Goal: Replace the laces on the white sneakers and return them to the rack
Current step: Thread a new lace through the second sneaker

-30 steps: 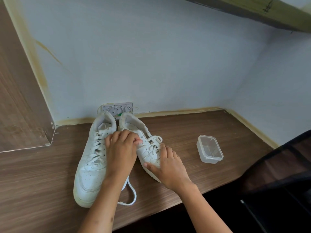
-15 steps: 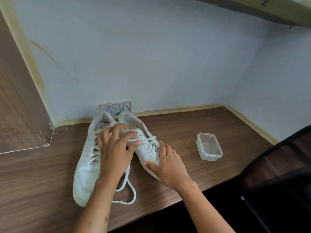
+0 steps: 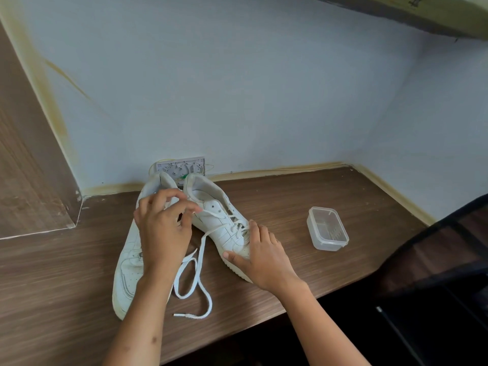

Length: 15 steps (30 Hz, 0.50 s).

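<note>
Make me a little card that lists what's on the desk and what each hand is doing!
left shoe: flat on the desk, still laced
right shoe: beside it, top eyelets empty
lace: loose end trailing onto the desk
left hand: above the shoes, fingertips pinching the lace
right hand: gripping the right shoe's toe end
tub: clear plastic, to the right, apart from the shoes
socket: on the wall behind the shoes

The left hand (image 3: 163,228) has been lifted off the right sneaker (image 3: 221,225) and drawn toward 10 o'clock, with its fingers now curled above the collars; more of the lace (image 3: 196,273) has been pulled out, so a longer loop is laid toward 6 o'clock
</note>
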{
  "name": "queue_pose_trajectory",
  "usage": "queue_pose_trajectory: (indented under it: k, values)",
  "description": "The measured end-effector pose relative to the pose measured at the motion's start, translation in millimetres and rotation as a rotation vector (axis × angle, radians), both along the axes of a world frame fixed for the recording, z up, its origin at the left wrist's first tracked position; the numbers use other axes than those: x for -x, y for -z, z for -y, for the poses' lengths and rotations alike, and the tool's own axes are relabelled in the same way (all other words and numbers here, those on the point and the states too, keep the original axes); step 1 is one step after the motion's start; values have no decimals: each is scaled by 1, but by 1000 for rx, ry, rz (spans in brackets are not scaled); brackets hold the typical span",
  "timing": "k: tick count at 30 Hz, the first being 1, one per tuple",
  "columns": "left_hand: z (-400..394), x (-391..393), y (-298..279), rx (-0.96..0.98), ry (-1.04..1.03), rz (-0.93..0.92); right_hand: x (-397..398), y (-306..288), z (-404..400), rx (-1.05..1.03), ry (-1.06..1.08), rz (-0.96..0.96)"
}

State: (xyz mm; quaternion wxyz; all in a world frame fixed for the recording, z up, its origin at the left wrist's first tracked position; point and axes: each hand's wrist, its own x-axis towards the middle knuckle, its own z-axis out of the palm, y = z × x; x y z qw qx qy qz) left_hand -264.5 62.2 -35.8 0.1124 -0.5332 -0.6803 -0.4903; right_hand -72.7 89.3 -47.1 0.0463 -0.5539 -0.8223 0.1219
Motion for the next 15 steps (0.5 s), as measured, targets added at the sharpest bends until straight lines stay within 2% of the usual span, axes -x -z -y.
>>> queue_pose_trajectory:
  k: [8, 10, 13, 15]
  values:
    - [13, 7, -14, 30, 147, 116, 4, -2, 2, -16, 31, -38]
    - [16, 6, -14, 65, 194, 104, 8, -5, 6, -96, 29, -97]
    - [17, 5, -8, 74, 241, 112, 19, -20, 15, -253, -137, -218]
    - [16, 6, -5, 53, 257, 121, 26, -30, 22, -101, -350, -273]
